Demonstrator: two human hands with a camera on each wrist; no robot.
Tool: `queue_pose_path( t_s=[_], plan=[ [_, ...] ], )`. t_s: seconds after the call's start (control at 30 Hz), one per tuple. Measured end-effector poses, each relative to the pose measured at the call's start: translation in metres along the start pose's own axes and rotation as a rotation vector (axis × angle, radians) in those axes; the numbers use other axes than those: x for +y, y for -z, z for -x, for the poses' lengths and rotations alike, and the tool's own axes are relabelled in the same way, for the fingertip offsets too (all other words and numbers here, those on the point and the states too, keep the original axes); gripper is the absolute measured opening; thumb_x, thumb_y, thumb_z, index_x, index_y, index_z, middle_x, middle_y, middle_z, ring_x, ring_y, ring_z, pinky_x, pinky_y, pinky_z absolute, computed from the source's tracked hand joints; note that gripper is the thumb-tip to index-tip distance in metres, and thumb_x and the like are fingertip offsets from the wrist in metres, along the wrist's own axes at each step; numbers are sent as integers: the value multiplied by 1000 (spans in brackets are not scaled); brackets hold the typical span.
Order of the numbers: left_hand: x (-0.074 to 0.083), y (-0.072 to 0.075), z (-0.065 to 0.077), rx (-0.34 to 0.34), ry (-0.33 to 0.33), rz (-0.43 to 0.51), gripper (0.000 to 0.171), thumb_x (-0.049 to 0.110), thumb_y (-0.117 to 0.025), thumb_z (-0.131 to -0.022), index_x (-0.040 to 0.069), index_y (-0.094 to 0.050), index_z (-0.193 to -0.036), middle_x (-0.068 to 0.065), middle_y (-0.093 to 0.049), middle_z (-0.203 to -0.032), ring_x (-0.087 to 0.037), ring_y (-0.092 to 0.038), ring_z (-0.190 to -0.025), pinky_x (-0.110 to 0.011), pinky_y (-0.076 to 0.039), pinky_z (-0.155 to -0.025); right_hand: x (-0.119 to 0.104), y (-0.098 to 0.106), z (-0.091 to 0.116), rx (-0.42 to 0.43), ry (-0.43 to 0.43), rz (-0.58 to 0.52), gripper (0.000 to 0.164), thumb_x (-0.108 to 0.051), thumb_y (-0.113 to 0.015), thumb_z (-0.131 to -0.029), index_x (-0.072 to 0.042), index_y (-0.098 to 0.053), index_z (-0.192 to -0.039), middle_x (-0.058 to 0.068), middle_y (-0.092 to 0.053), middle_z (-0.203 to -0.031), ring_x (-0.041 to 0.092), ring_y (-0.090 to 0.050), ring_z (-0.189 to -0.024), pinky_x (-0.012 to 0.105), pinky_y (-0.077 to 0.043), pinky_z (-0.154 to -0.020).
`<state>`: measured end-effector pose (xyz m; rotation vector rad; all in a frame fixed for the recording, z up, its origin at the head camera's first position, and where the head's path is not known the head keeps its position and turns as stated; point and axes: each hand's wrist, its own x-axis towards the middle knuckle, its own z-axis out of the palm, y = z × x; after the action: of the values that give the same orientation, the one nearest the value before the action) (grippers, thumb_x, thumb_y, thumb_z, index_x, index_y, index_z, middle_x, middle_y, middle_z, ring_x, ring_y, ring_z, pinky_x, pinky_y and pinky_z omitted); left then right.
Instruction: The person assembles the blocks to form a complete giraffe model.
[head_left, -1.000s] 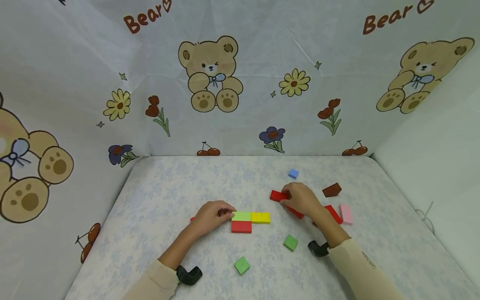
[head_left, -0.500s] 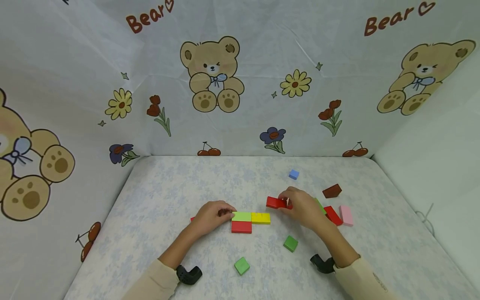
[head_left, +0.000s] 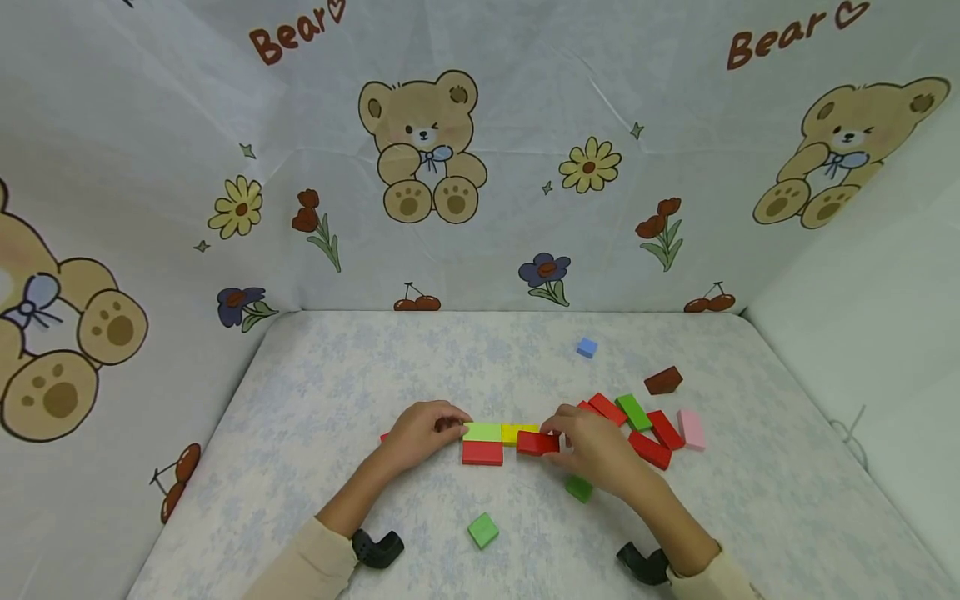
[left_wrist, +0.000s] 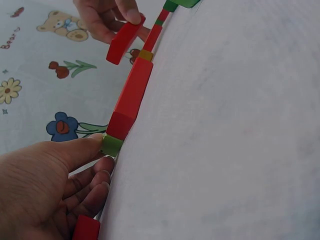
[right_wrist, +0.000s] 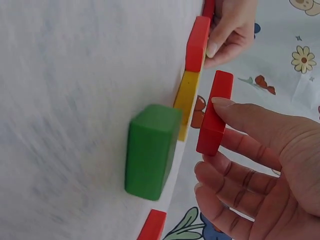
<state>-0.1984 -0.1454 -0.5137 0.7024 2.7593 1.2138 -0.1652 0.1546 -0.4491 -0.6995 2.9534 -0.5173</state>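
My right hand (head_left: 596,450) pinches a red block (right_wrist: 215,115) between thumb and fingers. In the head view, that block overlaps the front of a yellow block (head_left: 517,432); the right wrist view shows it raised above the table. Fingertips of my left hand (head_left: 423,435) pinch the left end of a light green block (head_left: 482,432). The yellow block sits against the green block's right end, and another red block (head_left: 482,453) lies along its front side. Part of one more red block (left_wrist: 86,228) shows beside the left hand, mostly hidden by it in the head view.
Right of the right hand lie several red blocks (head_left: 649,450), a green block (head_left: 633,412), a pink block (head_left: 692,430) and a brown block (head_left: 663,380). A small blue block (head_left: 587,347) is farther back. Nearer the front are green blocks (head_left: 483,530) (right_wrist: 150,155).
My right hand has carried the red block from the back right toward the front left, beside the yellow block. The left hand stays at the light green block.
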Motion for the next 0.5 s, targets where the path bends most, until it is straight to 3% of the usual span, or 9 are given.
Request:
queue_pose_path(
  t_s=[0.27, 0.5],
  plan=[
    [-2, -1, 0, 1, -10, -18, 13, 23, -73, -96, 22, -78, -108, 16, -63, -84, -4, -55, -73, -26, -48, -68, -6, -7, 4, -20, 46, 38, 35, -29, -90, -78, -16, -78, -108, -7, -65, -96, 7, -56, -75, 20, -48, -62],
    [-4, -1, 0, 5, -6, -15, 13, 23, -73, -95, 22, -78, -108, 17, -63, -85, -4, -55, -73, -26, -49, -68, -12, -13, 3, -63, 18, 72, 36, -31, -90, -77, -16, -79, -108, -6, -66, -97, 7, -57, -79, 25, -52, -69]
  ],
)
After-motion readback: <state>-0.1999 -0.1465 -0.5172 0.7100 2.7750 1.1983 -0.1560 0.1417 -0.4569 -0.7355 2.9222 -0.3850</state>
